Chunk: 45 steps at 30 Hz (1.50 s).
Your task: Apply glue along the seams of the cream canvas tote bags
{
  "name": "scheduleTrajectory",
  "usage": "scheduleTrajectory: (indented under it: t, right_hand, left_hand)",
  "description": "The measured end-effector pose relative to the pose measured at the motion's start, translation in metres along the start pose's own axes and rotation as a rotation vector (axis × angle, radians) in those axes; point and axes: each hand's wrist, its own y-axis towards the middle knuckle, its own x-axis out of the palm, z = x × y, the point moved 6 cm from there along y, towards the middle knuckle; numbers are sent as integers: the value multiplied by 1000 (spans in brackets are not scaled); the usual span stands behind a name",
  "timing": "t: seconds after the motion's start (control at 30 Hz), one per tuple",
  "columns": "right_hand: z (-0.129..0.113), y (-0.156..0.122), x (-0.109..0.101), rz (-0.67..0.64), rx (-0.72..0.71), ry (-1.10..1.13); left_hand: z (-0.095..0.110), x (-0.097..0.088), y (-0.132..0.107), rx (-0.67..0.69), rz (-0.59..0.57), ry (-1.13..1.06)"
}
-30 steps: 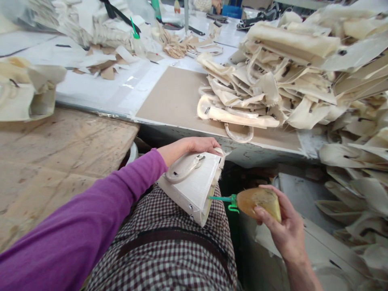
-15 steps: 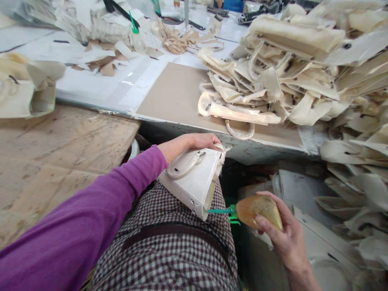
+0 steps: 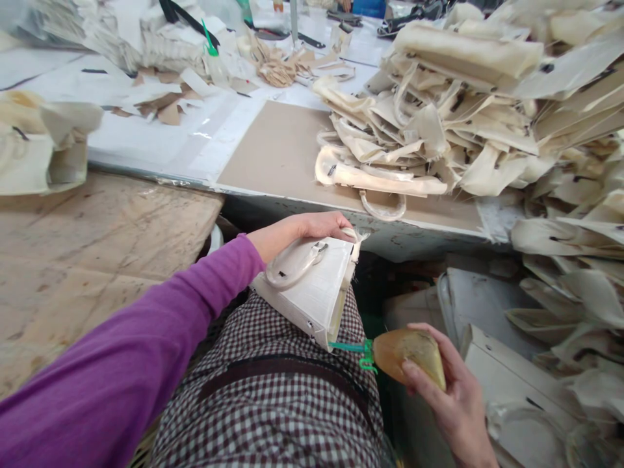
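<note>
A cream handbag (image 3: 312, 292) with a curved handle rests on my lap, over a checked apron. My left hand (image 3: 322, 226) grips the bag's far top corner, fingers curled over its edge. My right hand (image 3: 448, 396) is wrapped round a yellowish squeeze bottle (image 3: 407, 354). The bottle's green nozzle (image 3: 348, 348) touches the bag's lower near edge at the side seam.
A large heap of cream bag parts (image 3: 468, 117) covers the worktable's right side and spills down to the right. A brown board (image 3: 277, 149) lies on the white table. A worn wooden surface (image 3: 82, 247) is at left. Another green-tipped bottle (image 3: 212, 52) stands far back.
My right hand with the bottle has slid down along the bag's side edge toward its lower corner. The left hand and bag have stayed almost still.
</note>
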Motion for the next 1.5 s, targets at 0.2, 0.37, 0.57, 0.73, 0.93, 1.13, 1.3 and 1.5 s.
scheduleTrajectory:
  t: [0.2,0.37,0.57,0.73,0.93,1.13,1.3,1.5]
  right_hand:
    - [16,-2,-14,90,109,427]
    - [36,5,-41,149,9,664]
    - [51,8,-47,385,29,765]
    - [68,16,-34,404,37,721]
    - [65,39,-17,327,-3,557]
    - [48,68,-9,266,-20,343]
    - [33,82,-3,247,-11,169]
    - [26,86,-4,275,-42,67]
  left_hand:
    - [18,-2,-19,5,-37,-17]
    - [67,-19,-83,99,211,163]
    - [105,19,-177,491,708,789]
    - [71,52,-185,602,732,835]
    - [51,33,-177,379,723,755]
    - [54,29,-174,408,689,756]
    - [49,32,-174,506,662,721]
    - [54,38,-171,507,626,724]
